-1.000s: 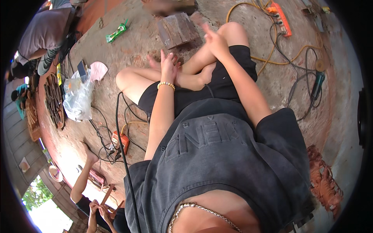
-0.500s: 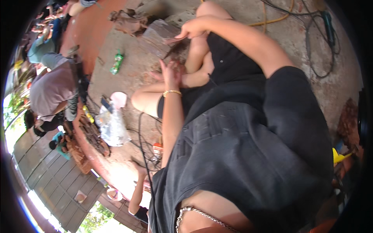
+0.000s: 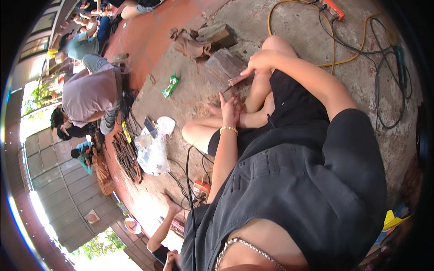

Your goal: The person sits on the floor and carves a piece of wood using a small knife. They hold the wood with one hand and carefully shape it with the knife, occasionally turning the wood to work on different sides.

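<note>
Bare concrete floor [image 3: 289, 27], dusty and stained, meeting red paving at left; open-sided work area, daylight and greenery beyond. Person seated on floor, legs folded. Right hand [image 3: 261, 63] clenched round one chisel [image 3: 234, 82], blade tip on one grey wood block [image 3: 222, 67] lying on the floor by the knee. Left hand [image 3: 229, 110] released, fingers flat, resting on a foot just below the block. One green packet [image 3: 171, 85], one clear plastic bag [image 3: 153, 151], one yellow cable [image 3: 337, 61]. Two other people crouch at left.

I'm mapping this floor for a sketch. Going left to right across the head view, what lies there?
Bent-over person in a grey shirt → clear plastic bag → green packet → left hand → right hand → orange power strip → black cables.
</note>
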`<state>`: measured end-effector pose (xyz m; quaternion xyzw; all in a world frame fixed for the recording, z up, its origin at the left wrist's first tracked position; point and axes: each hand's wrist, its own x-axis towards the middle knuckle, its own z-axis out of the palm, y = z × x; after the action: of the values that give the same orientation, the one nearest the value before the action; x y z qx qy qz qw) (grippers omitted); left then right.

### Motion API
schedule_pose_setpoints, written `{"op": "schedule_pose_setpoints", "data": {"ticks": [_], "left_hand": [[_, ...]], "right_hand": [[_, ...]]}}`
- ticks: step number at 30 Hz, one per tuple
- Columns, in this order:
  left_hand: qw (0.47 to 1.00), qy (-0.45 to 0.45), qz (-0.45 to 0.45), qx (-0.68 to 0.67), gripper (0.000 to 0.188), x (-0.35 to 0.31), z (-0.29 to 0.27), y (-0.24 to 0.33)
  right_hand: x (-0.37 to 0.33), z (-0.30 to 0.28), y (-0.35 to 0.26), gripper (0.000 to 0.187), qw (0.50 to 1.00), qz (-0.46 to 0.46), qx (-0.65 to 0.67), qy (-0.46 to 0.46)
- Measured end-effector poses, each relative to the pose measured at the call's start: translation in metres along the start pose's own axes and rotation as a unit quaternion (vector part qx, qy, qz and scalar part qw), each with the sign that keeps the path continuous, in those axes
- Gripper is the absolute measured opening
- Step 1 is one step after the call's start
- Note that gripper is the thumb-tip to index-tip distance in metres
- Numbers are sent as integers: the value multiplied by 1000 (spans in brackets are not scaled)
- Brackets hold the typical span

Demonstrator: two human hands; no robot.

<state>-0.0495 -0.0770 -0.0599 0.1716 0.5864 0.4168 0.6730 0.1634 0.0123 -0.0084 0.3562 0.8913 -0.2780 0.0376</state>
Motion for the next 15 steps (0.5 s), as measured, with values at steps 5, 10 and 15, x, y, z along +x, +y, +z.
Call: {"op": "schedule_pose_setpoints", "data": {"ticks": [5, 10, 15], "left_hand": [[994, 1, 18, -108, 67, 11, -18, -9], [933, -18, 53, -354, 23, -4, -13, -11], [997, 21, 66, -20, 67, 16, -10, -24]], "right_hand": [[35, 12, -5, 50, 936, 69, 172, 300], [27, -30, -47, 20, 945, -21, -272, -178], [46, -54, -21, 41, 961, 21, 124, 248]]}}
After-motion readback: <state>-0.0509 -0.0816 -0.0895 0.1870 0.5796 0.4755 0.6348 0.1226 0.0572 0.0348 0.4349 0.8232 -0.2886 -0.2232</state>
